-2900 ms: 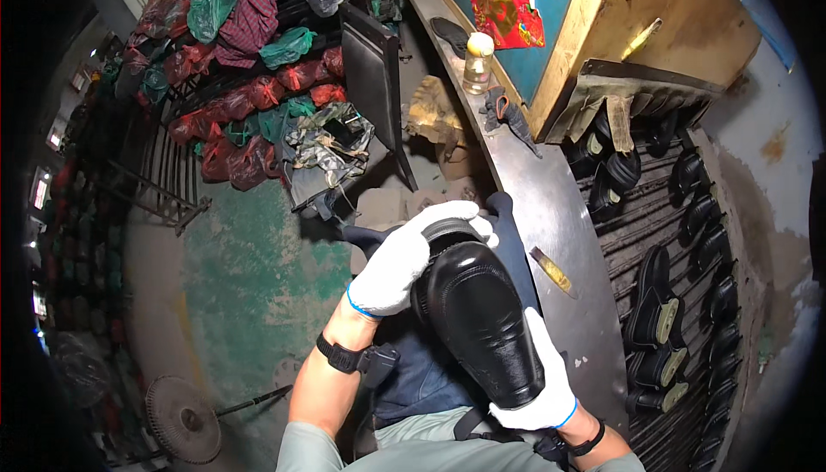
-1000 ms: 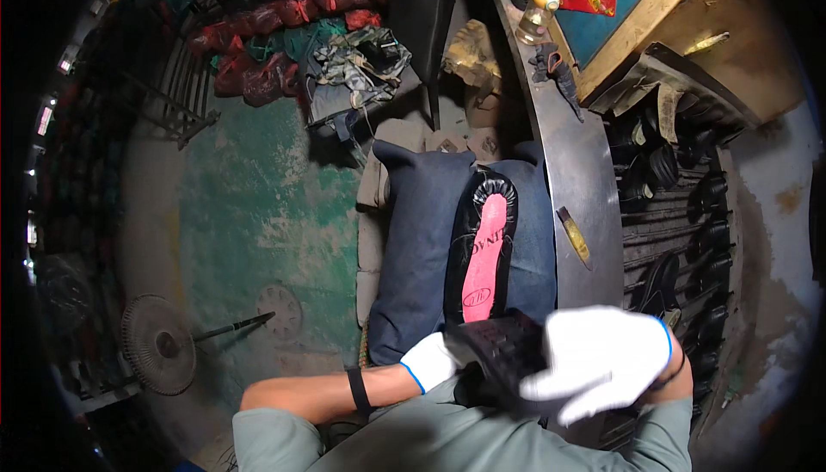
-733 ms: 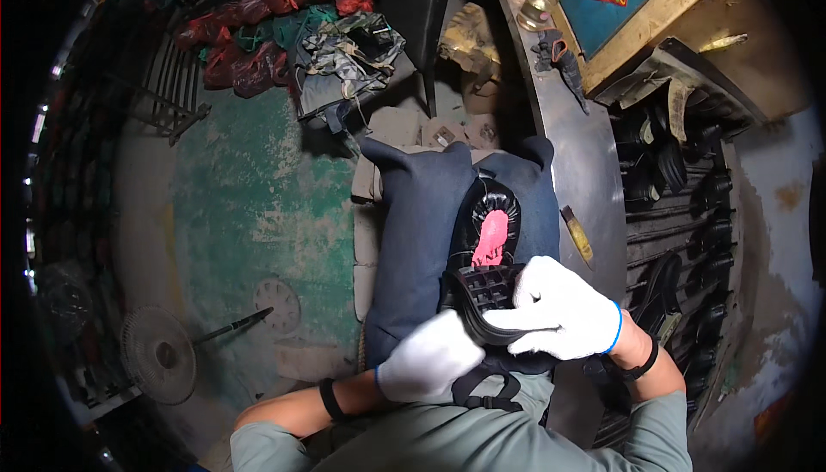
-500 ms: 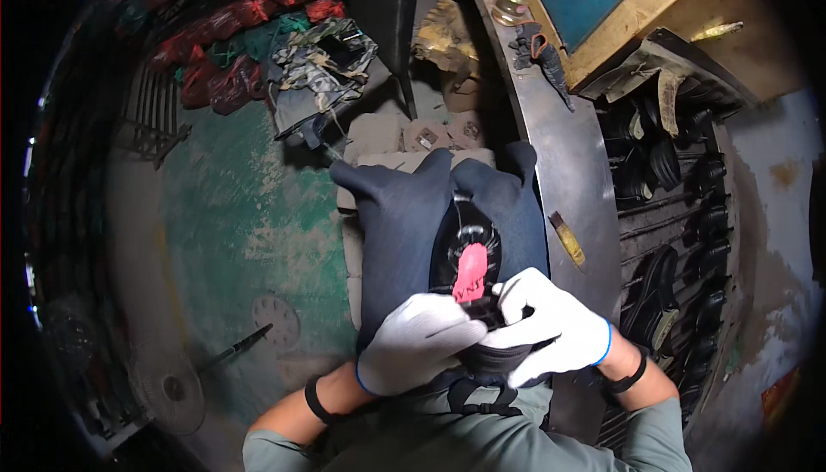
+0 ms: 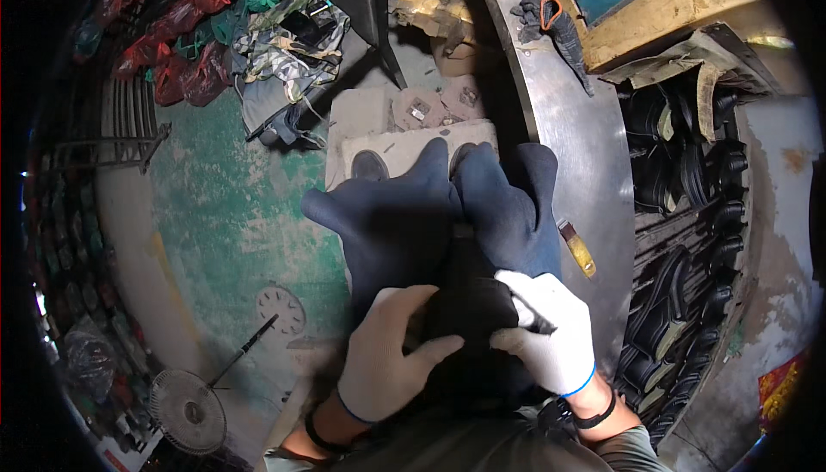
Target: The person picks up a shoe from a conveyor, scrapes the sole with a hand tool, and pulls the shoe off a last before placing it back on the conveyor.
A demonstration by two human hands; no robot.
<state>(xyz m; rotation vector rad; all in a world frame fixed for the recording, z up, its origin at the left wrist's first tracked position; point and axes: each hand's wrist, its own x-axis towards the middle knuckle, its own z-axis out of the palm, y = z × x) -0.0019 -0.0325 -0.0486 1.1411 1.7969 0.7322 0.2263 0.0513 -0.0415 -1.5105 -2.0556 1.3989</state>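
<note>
A black shoe (image 5: 469, 313) is held up close above my lap, between my two hands. It looks dark and its details are lost in shadow. My left hand (image 5: 385, 347), in a white knit glove, is closed on its left side, thumb pointing inward. On the other side my right hand (image 5: 555, 334), gloved the same way, grips the edge with thumb and fingers. The shoe's inside is hidden from view. A dark blue apron (image 5: 387, 227) covers my legs beneath it.
To the right runs a metal bench (image 5: 594, 188) carrying a yellow-handled brush (image 5: 577, 249) and a dark grey glove (image 5: 557, 29). Beyond it stands a rack of black shoes (image 5: 667, 304). At the left are a fan (image 5: 188, 412), tied red bags (image 5: 185, 72) and a camouflage cloth (image 5: 288, 46).
The shoe has been tipped and drawn closer to me, so its pink insole no longer shows. Both hands have moved to its sides. The whole view has shifted slightly.
</note>
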